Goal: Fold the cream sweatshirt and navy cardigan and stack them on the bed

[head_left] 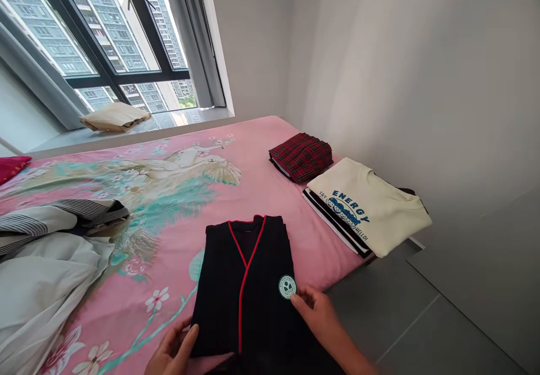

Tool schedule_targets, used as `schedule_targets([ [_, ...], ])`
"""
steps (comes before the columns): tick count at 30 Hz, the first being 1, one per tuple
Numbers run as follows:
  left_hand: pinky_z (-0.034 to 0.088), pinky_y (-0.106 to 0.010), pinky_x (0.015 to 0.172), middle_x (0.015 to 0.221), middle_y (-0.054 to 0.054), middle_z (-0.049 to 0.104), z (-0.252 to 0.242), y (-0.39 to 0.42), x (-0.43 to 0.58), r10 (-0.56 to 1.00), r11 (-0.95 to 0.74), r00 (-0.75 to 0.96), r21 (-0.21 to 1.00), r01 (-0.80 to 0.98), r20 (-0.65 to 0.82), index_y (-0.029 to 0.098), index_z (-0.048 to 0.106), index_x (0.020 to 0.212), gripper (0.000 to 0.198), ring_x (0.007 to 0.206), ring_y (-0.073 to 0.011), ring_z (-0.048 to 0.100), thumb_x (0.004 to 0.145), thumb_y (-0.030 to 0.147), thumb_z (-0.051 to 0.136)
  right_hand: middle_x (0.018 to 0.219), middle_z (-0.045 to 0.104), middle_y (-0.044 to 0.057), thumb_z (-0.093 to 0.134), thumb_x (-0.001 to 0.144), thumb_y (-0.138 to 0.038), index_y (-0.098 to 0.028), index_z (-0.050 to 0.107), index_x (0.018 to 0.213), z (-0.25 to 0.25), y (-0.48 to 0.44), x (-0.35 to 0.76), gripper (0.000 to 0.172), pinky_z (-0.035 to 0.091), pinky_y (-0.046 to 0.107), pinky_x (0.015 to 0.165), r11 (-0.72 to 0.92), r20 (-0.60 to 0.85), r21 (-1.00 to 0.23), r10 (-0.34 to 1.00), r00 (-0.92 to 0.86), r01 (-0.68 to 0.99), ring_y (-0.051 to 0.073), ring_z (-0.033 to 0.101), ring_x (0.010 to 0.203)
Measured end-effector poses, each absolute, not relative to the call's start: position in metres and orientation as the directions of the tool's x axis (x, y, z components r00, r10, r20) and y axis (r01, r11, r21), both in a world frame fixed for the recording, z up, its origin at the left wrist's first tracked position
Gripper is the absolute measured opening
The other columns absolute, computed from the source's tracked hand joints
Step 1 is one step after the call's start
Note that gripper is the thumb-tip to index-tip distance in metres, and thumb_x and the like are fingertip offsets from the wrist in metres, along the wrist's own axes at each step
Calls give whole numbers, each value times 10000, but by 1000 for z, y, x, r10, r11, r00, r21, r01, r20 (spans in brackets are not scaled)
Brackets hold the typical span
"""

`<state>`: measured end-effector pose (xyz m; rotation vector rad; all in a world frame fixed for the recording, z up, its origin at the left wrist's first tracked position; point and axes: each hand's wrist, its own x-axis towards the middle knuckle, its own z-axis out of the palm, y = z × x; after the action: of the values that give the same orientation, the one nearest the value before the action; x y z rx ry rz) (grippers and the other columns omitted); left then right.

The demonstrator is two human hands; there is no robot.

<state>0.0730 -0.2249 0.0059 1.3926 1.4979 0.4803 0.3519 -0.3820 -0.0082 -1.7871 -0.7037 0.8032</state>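
A black garment with red V-neck piping and a round green-and-white badge lies folded at the near edge of the pink bed. My left hand grips its lower left edge between thumb and fingers. On the other side, my right hand pinches the right edge just beside the badge. The garment's lowest part runs out of view at the bottom.
A cream printed shirt tops a folded stack at the bed's right edge, with red plaid cloth behind it. White and striped clothes lie left. A beige bundle rests on the windowsill.
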Motion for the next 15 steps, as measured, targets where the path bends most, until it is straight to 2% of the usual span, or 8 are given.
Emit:
schedule_targets([
  [2, 477, -330, 895, 939, -37, 715, 12, -217, 81, 929, 203, 180, 851, 484, -324, 200, 618, 985, 572, 1050, -277, 600, 594, 617, 640, 608, 557, -6, 561, 731, -502, -165, 603, 729, 1, -365, 361, 340, 389, 240, 547, -267, -175, -962, 766, 618, 57, 136, 493, 584],
  [4, 501, -321, 817, 891, -46, 718, 24, -207, 92, 920, 180, 239, 876, 448, -311, 179, 645, 924, 537, 974, -268, 625, 629, 626, 609, 554, 513, -27, 559, 723, -525, -168, 591, 744, 7, -348, 369, 359, 368, 229, 478, -239, -223, -969, 756, 615, -58, 120, 459, 513],
  [7, 510, -297, 672, 806, -64, 715, 45, -196, 106, 845, 258, 360, 891, 373, -395, 147, 662, 855, 515, 829, -237, 649, 686, 621, 554, 533, 494, -38, 563, 719, -547, -174, 561, 738, 11, -331, 379, 373, 346, 213, 413, -221, -338, -937, 764, 549, -270, 104, 438, 451],
  [9, 500, -281, 651, 788, -73, 712, 55, -189, 113, 793, 319, 426, 893, 318, -435, 135, 661, 836, 483, 789, -214, 647, 701, 588, 561, 567, 525, -28, 569, 725, -536, -176, 553, 751, 11, -325, 383, 361, 365, 211, 407, -215, -379, -910, 778, 501, -355, 102, 462, 450],
  [11, 495, -276, 668, 794, -82, 711, 58, -181, 120, 768, 349, 457, 892, 288, -448, 129, 658, 819, 448, 780, -202, 645, 697, 555, 589, 562, 525, -28, 559, 737, -520, -181, 548, 754, 10, -319, 387, 339, 353, 207, 383, -227, -393, -904, 773, 498, -361, 98, 457, 423],
  [15, 496, -299, 670, 759, -97, 703, 51, -165, 133, 764, 344, 458, 887, 308, -456, 124, 648, 771, 435, 718, -201, 642, 666, 545, 624, 449, 433, -50, 551, 733, -520, -186, 515, 641, 10, -306, 391, 348, 270, 210, 336, -251, -362, -930, 754, 548, -268, 97, 387, 353],
])
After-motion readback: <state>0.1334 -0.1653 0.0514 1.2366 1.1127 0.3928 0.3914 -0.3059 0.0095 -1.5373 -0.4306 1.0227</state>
